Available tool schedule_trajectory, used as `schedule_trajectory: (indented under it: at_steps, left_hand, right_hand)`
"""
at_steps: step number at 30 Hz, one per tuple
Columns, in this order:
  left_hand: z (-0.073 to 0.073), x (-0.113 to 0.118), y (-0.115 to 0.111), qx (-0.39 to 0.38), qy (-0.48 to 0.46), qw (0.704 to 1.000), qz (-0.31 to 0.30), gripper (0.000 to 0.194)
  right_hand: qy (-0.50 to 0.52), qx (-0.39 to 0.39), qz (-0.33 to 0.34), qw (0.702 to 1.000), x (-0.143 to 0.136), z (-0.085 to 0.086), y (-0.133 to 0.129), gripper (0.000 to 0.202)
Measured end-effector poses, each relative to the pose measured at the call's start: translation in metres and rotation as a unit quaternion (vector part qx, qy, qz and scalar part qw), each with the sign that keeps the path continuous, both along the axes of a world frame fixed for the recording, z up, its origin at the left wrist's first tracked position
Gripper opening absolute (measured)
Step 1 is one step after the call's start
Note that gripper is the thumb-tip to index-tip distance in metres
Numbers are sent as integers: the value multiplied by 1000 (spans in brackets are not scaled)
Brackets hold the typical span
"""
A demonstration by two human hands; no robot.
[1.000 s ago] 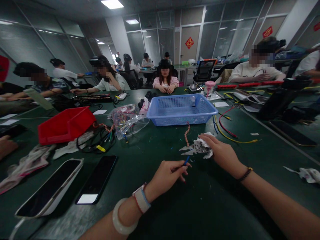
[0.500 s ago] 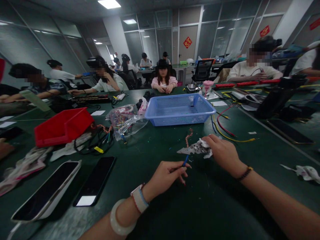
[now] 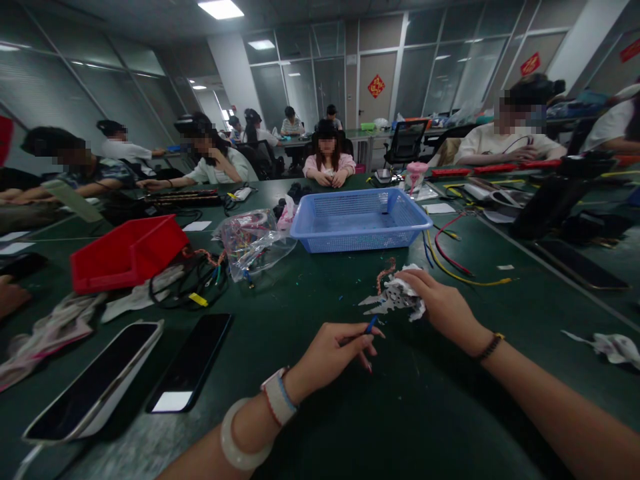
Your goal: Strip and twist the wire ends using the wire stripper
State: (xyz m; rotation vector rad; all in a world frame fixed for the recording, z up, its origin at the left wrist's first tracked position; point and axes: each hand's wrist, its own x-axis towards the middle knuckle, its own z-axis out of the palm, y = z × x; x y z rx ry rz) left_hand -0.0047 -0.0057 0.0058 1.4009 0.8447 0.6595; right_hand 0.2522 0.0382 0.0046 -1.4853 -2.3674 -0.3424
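Here, left hand (image 3: 333, 352) pinches blue wire (image 3: 371, 325), right hand (image 3: 445, 300) grips pliers (image 3: 385, 303), tabletop (image 3: 300, 300) between them and basket rim (image 3: 355, 234)

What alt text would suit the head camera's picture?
A person's left hand pinches a blue wire near the open jaws of metal wire strippers held in the right hand, over a dark green table. Beyond them sits a blue mesh basket; a red bin and a phone lie to the left.

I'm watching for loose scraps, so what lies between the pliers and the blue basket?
In the head view, a bent copper-colored strand lies on the green table between the pliers and the blue basket.
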Motion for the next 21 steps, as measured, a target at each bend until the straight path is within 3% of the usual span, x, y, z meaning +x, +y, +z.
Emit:
schedule_trajectory:
  at_steps: [10,21]
  left_hand:
    - [-2,1,0,-37,-36,999,-9,31]
    - [1,0,2,-46,-58,997,23,35]
  right_hand:
    - [-21,-2,-39,999,-2,9,-3,20]
    - [73,8,-134,988,14,6,5,22]
